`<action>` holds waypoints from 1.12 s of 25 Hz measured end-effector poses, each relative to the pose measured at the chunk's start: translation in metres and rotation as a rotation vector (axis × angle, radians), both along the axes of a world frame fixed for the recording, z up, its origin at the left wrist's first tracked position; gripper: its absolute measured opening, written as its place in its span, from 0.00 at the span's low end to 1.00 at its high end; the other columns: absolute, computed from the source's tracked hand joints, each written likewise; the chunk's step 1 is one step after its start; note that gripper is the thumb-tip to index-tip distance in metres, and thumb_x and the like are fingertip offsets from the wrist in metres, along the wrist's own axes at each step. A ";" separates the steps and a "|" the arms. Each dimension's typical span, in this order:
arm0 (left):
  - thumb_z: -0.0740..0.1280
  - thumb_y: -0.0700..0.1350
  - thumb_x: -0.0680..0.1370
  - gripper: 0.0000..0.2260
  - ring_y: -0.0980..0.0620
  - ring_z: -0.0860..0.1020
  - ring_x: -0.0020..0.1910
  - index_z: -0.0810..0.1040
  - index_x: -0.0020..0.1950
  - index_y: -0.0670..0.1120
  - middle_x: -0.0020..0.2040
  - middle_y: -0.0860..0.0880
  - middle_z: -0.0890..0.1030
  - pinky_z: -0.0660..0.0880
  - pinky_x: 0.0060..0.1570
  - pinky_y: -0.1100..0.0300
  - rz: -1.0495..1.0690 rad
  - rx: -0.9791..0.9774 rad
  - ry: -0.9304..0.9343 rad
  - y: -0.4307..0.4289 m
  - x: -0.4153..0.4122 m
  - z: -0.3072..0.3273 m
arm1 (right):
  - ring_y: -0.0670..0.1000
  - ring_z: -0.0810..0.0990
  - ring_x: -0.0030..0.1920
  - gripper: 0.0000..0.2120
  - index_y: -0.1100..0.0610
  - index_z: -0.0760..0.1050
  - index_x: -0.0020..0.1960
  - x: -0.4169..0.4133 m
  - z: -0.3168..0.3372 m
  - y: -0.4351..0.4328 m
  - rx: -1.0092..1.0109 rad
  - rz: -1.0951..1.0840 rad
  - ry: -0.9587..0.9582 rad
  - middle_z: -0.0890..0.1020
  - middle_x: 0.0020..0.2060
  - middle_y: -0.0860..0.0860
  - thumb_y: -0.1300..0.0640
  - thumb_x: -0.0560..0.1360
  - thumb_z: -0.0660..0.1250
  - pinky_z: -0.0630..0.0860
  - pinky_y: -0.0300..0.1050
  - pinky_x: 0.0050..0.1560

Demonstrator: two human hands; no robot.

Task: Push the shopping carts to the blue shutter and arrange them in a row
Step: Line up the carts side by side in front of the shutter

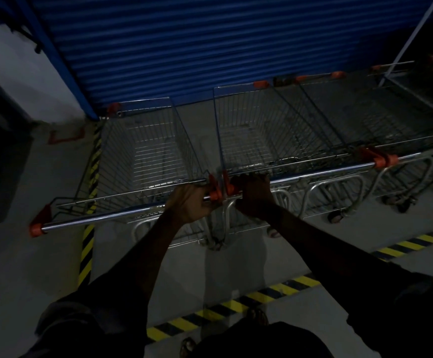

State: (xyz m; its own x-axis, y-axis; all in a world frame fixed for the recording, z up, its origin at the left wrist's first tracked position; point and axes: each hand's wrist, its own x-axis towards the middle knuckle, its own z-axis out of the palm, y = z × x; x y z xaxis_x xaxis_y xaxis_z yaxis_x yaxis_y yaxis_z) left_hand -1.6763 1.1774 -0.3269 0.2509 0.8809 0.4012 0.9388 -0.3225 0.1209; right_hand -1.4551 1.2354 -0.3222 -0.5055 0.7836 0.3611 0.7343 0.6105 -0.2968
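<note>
At the centre of the frame the left hand (189, 202) grips the chrome handle bar (106, 215) of the left shopping cart (143, 146), its fingers curled round the bar just beside the orange end cap (214, 193). The right hand (252, 195) is closed round the handle bar (313, 174) of the second shopping cart (251, 130), also near that bar's orange cap (229, 186). The two hands are close together, where the two handles nearly meet.

Both wire baskets point away from the person, toward the blue shutter (210, 42), which fills the upper middle of the frame. The two carts stand side by side with a narrow gap between the baskets. More shopping carts (339, 120) stand in the same row toward the right edge.

Yellow and black hazard tape (88, 208) runs along the grey floor (29, 254) under the left cart, and another strip (236, 306) crosses the lower part of the frame. A white wall (16, 73) is at the upper left.
</note>
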 end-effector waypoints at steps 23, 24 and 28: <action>0.61 0.71 0.77 0.28 0.45 0.85 0.47 0.76 0.69 0.55 0.54 0.50 0.86 0.79 0.41 0.56 -0.034 0.046 -0.001 0.013 0.005 -0.001 | 0.58 0.83 0.45 0.32 0.51 0.83 0.52 -0.001 -0.002 0.002 0.059 0.003 -0.013 0.85 0.45 0.50 0.52 0.49 0.84 0.74 0.57 0.52; 0.62 0.70 0.77 0.27 0.45 0.85 0.46 0.77 0.69 0.56 0.53 0.50 0.86 0.78 0.40 0.57 -0.027 0.057 0.002 0.010 0.004 -0.001 | 0.59 0.84 0.45 0.30 0.51 0.83 0.52 -0.001 0.000 0.001 0.064 0.009 -0.008 0.86 0.45 0.51 0.53 0.49 0.82 0.74 0.58 0.52; 0.61 0.70 0.78 0.27 0.45 0.85 0.45 0.75 0.70 0.54 0.51 0.48 0.86 0.79 0.43 0.58 -0.043 0.036 -0.017 0.005 0.006 0.000 | 0.62 0.85 0.44 0.29 0.54 0.84 0.52 0.001 0.005 -0.003 0.100 0.050 0.013 0.86 0.45 0.54 0.52 0.50 0.70 0.76 0.64 0.49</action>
State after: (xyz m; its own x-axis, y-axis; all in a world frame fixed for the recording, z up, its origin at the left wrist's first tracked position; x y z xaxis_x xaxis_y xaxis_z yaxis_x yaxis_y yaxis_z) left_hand -1.6700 1.1827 -0.3270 0.2807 0.8544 0.4372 0.9221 -0.3665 0.1242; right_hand -1.4543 1.2328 -0.3174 -0.5379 0.7172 0.4430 0.6988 0.6733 -0.2416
